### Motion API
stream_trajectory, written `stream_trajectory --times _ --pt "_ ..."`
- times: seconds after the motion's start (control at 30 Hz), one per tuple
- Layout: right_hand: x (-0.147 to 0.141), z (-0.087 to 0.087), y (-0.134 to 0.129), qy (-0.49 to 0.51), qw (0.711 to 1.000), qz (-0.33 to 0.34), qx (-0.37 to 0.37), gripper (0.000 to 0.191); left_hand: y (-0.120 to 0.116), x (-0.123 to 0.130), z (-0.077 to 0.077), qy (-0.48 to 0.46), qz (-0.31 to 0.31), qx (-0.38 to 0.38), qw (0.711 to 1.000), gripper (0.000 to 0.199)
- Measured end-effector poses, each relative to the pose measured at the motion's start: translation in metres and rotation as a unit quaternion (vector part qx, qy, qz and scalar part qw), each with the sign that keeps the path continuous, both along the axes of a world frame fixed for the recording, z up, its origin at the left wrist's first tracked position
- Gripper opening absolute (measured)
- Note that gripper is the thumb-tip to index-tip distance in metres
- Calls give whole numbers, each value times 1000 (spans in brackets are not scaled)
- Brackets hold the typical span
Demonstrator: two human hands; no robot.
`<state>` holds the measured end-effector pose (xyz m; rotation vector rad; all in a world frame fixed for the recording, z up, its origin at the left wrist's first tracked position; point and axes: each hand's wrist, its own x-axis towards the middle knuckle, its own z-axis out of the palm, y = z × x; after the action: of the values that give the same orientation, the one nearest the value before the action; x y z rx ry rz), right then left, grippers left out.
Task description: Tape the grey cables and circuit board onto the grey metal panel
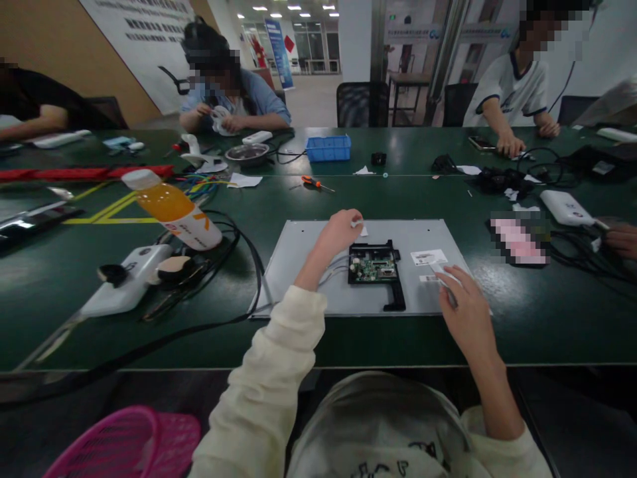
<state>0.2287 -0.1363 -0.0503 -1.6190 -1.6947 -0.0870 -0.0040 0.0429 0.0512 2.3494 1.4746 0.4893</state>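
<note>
A grey flat panel (298, 265) lies on the green table in front of me, back side up. Near its middle sits a green circuit board (374, 267) in a black bracket (397, 292), with thin pale cables (334, 267) running out to the left. My left hand (340, 231) is above the panel's upper part, fingers curled and closed at a small white scrap (363, 230); what they hold is unclear. My right hand (466, 309) hovers over the panel's right side, fingers apart, near two white labels (428, 257). Something whitish by its fingertips is too small to tell.
To the left are an orange drink bottle (172, 209), a white device (127, 282) and black cables (243, 242). Beyond the panel lie an orange-handled screwdriver (316, 183) and a blue basket (328, 149). A pink phone (520, 240) is at right. Other people sit around the table.
</note>
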Motion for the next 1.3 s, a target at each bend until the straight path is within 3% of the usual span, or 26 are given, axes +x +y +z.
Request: stream_trajectory --times 0.07,0.13,0.23,0.33,0.47,1.03,1.3 --pt "0 -3 0 0 1000 8 -6 36 -41 -8 2 0 -23 11 1000 30" --pt "1 -4 0 -5 1000 13 -13 36 -87 -13 -6 11 -41 49 998 34" --pt "1 -6 0 -19 999 21 -18 36 -143 -16 -31 29 7 88 996 41" --pt "2 -8 2 -32 999 30 -15 35 -168 -18 -58 22 47 113 992 47" --pt "3 -8 5 -43 998 38 -15 34 -167 -19 -72 12 55 153 987 51" --pt "-1 -7 6 -64 997 54 -7 32 -165 -22 -74 -3 46 150 988 47" --pt "-17 3 5 -66 994 81 -17 31 -169 -29 -71 -61 42 114 991 43"
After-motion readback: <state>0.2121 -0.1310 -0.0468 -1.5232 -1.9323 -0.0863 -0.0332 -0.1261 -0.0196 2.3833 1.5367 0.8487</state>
